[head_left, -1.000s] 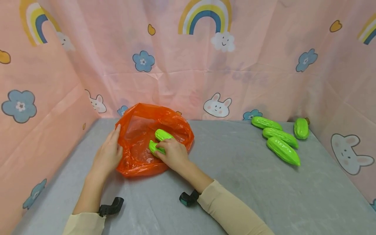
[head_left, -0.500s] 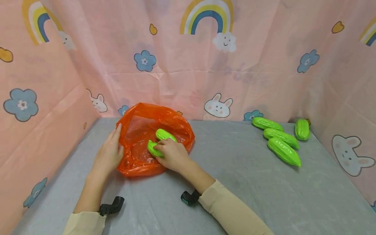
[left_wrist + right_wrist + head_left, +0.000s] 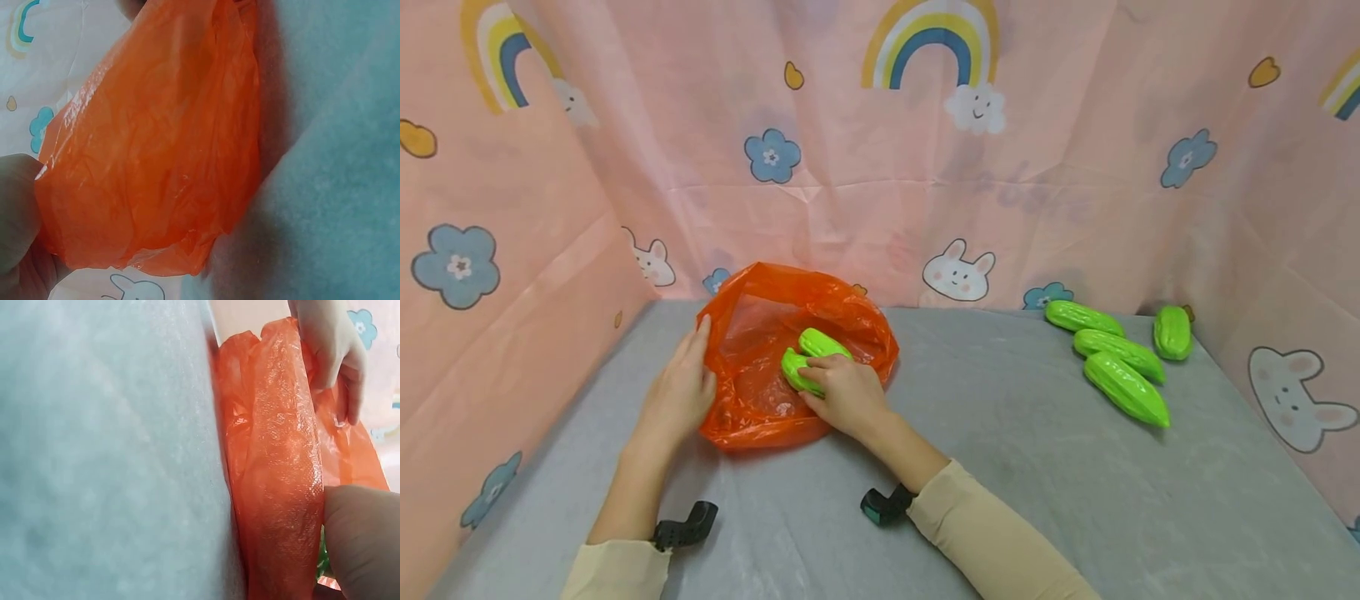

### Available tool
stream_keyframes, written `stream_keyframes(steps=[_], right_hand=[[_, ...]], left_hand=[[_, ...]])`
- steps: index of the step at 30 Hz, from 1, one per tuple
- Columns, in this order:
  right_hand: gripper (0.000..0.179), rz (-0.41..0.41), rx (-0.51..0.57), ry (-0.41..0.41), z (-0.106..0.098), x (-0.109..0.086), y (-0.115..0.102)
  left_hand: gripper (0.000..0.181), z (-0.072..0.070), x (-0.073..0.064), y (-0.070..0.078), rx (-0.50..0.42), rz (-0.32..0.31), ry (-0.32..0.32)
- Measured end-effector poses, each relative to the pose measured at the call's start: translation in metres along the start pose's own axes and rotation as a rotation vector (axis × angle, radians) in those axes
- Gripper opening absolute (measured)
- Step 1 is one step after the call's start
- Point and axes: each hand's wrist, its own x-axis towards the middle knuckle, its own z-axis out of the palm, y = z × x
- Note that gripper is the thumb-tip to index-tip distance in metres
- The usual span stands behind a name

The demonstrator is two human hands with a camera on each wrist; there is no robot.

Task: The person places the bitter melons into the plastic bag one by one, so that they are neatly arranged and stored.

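An orange plastic bag (image 3: 752,433) lies on the grey cloth with its mouth spread. At its left rim my left hand (image 3: 677,392) grips the plastic; the right wrist view also catches those left fingers (image 3: 353,394) over the rim. My right hand (image 3: 846,396) reaches inside the bag, its fingers around a shiny, ridged green bitter melon (image 3: 796,371) that looks artificial. Just behind that one, a second bitter melon (image 3: 823,342) rests in the bag, partly covered by the right hand. Orange plastic (image 3: 150,150) fills most of the left wrist view.
Several more green bitter melons (image 3: 1124,389) lie at the back right of the grey table cloth (image 3: 1000,467), one of them apart near the corner (image 3: 1172,333). Pink printed curtains (image 3: 850,208) enclose the back and both sides.
Inside the bag, the bitter melon in my right hand shifts slightly left, then back and a little away from me, closer to the other one. My left hand keeps its place on the rim.
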Motion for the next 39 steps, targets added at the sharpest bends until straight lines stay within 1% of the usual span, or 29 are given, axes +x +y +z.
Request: stream_keyframes(steps=[6,9,13,15,19,21,24,28,30,34,39], right_hand=[[0.033,0.005,0.027,0.01,0.0,-0.001,0.0],[0.032,0.001,0.027,0.028,-0.002,-0.001,0.001],[0.033,0.029,0.045,0.061,-0.006,0.0,0.001],[0.034,0.06,0.068,0.074,-0.011,0.001,0.002],[0.034,0.121,0.152,0.077,-0.023,0.001,0.003],[0.034,0.129,0.196,0.069,-0.03,-0.001,0.005],[0.034,0.111,0.255,0.049,-0.041,-0.006,0.011],[0.034,0.111,0.325,0.021,-0.056,-0.021,0.025],[0.035,0.143,0.355,0.0,-0.063,-0.03,0.032],[0.037,0.213,0.364,-0.048,-0.082,-0.049,0.047],[0.042,0.285,0.406,-0.096,-0.103,-0.084,0.073]], left_hand=[[0.073,0.0,0.0,0.0,0.004,0.002,0.002],[0.073,0.0,0.0,0.001,0.001,0.007,0.007],[0.073,0.001,0.0,0.002,-0.003,0.013,0.014],[0.072,0.002,0.0,0.002,0.001,0.018,0.015],[0.072,0.002,0.0,0.003,-0.001,0.025,0.018],[0.073,0.002,0.0,0.003,0.0,0.028,0.021],[0.073,0.001,0.0,0.003,0.0,0.031,0.023],[0.074,-0.001,0.0,0.005,-0.006,0.027,0.012],[0.074,-0.002,-0.001,0.005,-0.01,0.021,0.008],[0.073,-0.004,-0.003,0.006,-0.016,0.006,0.009],[0.074,-0.006,-0.005,0.007,-0.005,-0.01,0.0]])
